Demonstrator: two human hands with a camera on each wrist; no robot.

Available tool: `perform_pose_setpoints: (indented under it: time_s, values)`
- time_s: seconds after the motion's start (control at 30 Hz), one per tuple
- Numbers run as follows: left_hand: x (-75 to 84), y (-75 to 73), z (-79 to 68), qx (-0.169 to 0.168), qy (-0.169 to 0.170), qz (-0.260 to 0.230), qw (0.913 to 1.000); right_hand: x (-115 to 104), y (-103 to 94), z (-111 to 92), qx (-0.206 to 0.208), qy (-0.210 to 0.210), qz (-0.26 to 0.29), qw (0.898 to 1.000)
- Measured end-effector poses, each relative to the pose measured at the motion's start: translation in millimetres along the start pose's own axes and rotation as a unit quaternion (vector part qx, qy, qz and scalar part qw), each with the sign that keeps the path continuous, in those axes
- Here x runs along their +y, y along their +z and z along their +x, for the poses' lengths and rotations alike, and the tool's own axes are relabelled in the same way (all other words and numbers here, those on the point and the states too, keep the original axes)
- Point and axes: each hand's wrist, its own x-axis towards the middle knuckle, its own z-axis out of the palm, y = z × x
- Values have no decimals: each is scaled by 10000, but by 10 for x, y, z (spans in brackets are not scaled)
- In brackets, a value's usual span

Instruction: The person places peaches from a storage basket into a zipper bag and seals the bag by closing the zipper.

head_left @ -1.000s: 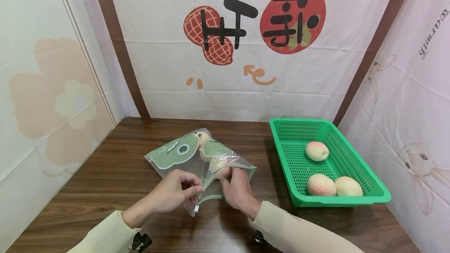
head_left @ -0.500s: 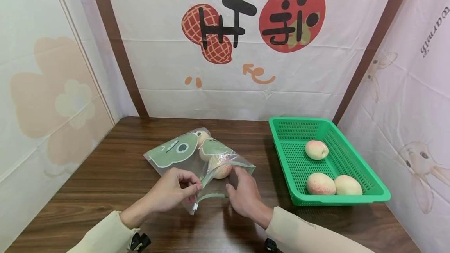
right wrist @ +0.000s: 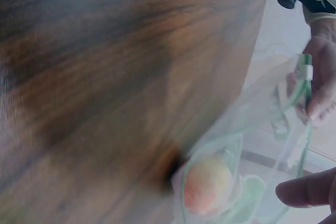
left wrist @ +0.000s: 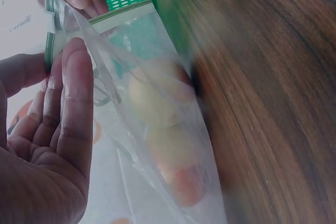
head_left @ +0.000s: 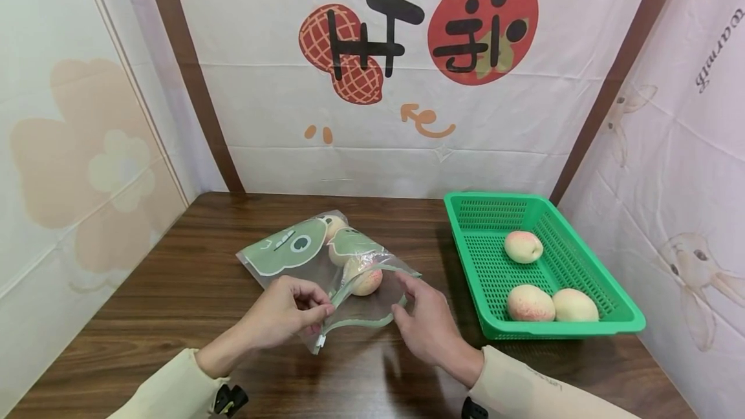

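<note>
A clear zip bag (head_left: pixel 291 257) with green cartoon prints lies on the table, several peaches inside it. One peach (head_left: pixel 367 282) shows just within the bag's open mouth. My left hand (head_left: pixel 291 312) pinches the mouth's edge near the white slider (head_left: pixel 321 341); the left wrist view shows thumb and fingers on the green-lined rim. My right hand (head_left: pixel 427 319) is at the right end of the mouth, holding no peach, its fingers fairly straight and the thumb (right wrist: pixel 307 188) apart from them. In the right wrist view a peach (right wrist: pixel 207 184) sits behind the bag's rim.
A green plastic basket (head_left: pixel 489 332) stands at the right of the brown wooden table (head_left: pixel 192 277). In it lie a peach (head_left: pixel 524 247) towards the back and two more peaches (head_left: pixel 531 303) near the front. Printed cloth walls (head_left: pixel 349 167) enclose the table at the back and sides.
My right hand has let go of the peach inside the bag and drawn back out to the right. The bag's mouth gapes wider. My left hand keeps its hold.
</note>
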Motion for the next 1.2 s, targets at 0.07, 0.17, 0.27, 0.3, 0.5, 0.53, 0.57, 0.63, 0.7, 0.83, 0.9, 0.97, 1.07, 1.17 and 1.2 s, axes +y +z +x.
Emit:
perform_pose_setpoints:
  time_s: [0.07,0.17,0.27,0.3,0.5,0.53,0.57,0.63,0.7,0.83,0.9,0.97,1.07,1.17,1.2]
  values:
    - [7,-2,-4,52,-11,30,10000,-9,-64,1,118,-105,103,9998]
    - [14,-5,-8,115,-25,70,9999,-25,-158,4,301,-176,161,9993]
    - [20,-9,-13,144,-38,70,9999,-43,-262,11,435,-159,60,9989]
    - [21,-11,-15,153,-44,78,9998,-48,-297,16,468,-138,46,9988]
    - [21,-19,-22,191,-43,137,9997,-38,-538,77,556,-36,-62,9984]
    - [19,-20,-22,193,-39,139,9997,-32,-579,94,560,-46,-111,9984]
    - [17,-21,-23,197,-37,157,9997,-27,-621,111,552,-44,-163,9983]
    - [14,-24,-23,209,-33,184,9996,-15,-703,153,560,-95,-270,9980]
    - [12,-25,-25,211,-42,182,9996,-1,-782,200,590,-132,-370,9975]
    - [9,-30,-30,203,-52,173,9996,33,-930,287,652,-179,-606,9959]
    - [7,-34,-31,203,-41,178,9996,55,-999,333,681,-189,-705,9950]
    - [6,-37,-33,206,-33,191,9996,77,-1063,373,687,-160,-748,9947]
    - [3,-43,-37,204,-35,190,9996,124,-1152,436,695,-86,-848,9939]
    - [0,-45,-40,195,-34,183,9996,175,-1237,491,718,9,-949,9929]
    - [-2,-46,-40,187,-30,179,9997,197,-1266,510,744,38,-989,9923]
